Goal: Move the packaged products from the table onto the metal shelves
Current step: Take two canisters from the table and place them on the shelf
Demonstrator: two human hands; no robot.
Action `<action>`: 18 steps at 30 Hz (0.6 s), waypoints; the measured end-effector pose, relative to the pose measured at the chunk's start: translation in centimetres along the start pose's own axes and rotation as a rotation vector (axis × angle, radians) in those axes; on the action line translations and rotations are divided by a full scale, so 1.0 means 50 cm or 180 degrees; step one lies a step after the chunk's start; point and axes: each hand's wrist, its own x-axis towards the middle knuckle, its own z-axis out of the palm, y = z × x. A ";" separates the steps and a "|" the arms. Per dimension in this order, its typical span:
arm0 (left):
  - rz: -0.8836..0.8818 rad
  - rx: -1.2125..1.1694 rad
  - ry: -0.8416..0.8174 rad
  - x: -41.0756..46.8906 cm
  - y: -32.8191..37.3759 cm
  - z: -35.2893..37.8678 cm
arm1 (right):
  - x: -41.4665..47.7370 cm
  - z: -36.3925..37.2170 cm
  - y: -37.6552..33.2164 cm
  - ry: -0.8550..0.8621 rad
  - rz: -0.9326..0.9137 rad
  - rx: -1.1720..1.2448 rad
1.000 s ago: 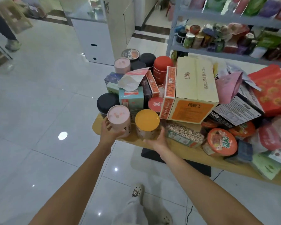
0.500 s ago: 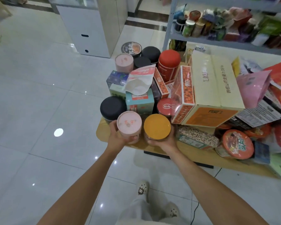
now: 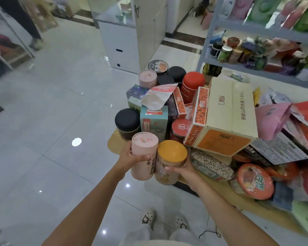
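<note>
My left hand (image 3: 130, 157) grips a pink paper canister (image 3: 144, 157), held up off the table's near left corner. Beside it, touching, is a canister with an orange lid (image 3: 171, 161), gripped by my right hand (image 3: 181, 167). Both canisters are upright and slightly tilted toward me. The wooden table (image 3: 114, 144) is piled with packaged products: a black-lidded jar (image 3: 127, 121), a teal box (image 3: 154, 121), a big cream carton (image 3: 229, 110), a red tin (image 3: 192, 86). The grey metal shelves (image 3: 256, 68) stand behind the table at the upper right, filled with jars and pouches.
A white cabinet (image 3: 121, 43) stands on the tiled floor beyond the table. Another person's leg (image 3: 25, 23) is at the far upper left, next to a glass-fronted rack (image 3: 5, 41). Instant noodle bowls (image 3: 254, 183) and pouches crowd the table's right side.
Both hands have lifted the pink and the orange-lidded canisters off the table corner and drawn them toward me. The camera has tilted up, showing more of the shelves.
</note>
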 end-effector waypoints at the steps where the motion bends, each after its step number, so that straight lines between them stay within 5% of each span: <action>1: 0.0000 -0.0066 0.0027 -0.016 -0.001 0.002 | -0.001 -0.006 0.002 -0.0106 0.0039 -0.0025; 11: -0.0015 -0.0652 0.1321 -0.284 -0.014 -0.013 | -0.037 0.061 -0.059 -0.1419 -0.0312 -0.0603; 18: 0.0115 -0.1045 0.2957 -0.577 -0.018 -0.078 | -0.195 0.256 -0.127 -0.2905 -0.0817 -0.0834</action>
